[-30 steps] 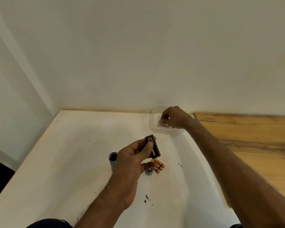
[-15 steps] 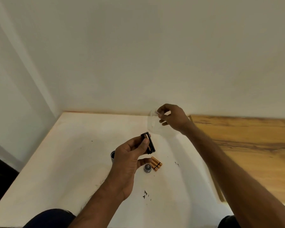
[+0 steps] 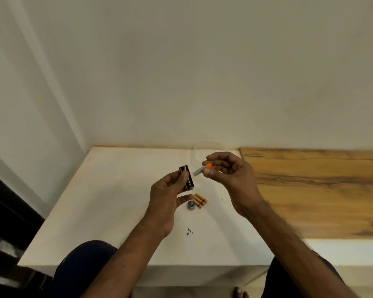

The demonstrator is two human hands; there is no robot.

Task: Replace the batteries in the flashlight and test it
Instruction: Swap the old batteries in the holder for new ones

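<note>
Now in the left hand [image 3: 166, 203]: a black battery holder [image 3: 187, 178], gripped between curled fingers and thumb and raised above the table [image 3: 95, 201], its top end pointing up and away.
Right hand [image 3: 230, 175]: pinches 1 silver battery [image 3: 199, 170] with an orange end between thumb and fingertips. The silver end points down-left at the holder.
Gap: the battery's tip is just beside the holder's upper end. I cannot tell whether they touch.
Change, right hand: 1 s ago it was reaching into the clear container [image 3: 202, 147] at the table's back edge. 0.5 s ago it was lifted just above it. It is now drawn back toward the left hand, and the battery shows.
Change, left hand: it keeps the same grip on the holder.
Old batteries [image 3: 199, 201]: what looks like 3 copper-and-black cells lie side by side on the table below the holder, unmoved.
End cap [image 3: 191, 205]: a grey round piece sits just left of those cells, by the left hand's lowest finger.
Flashlight tube: seen 1 s ago left of the left hand, it is now hidden.
Wooden surface [image 3: 310, 190]: adjoins the table on the right.
</note>
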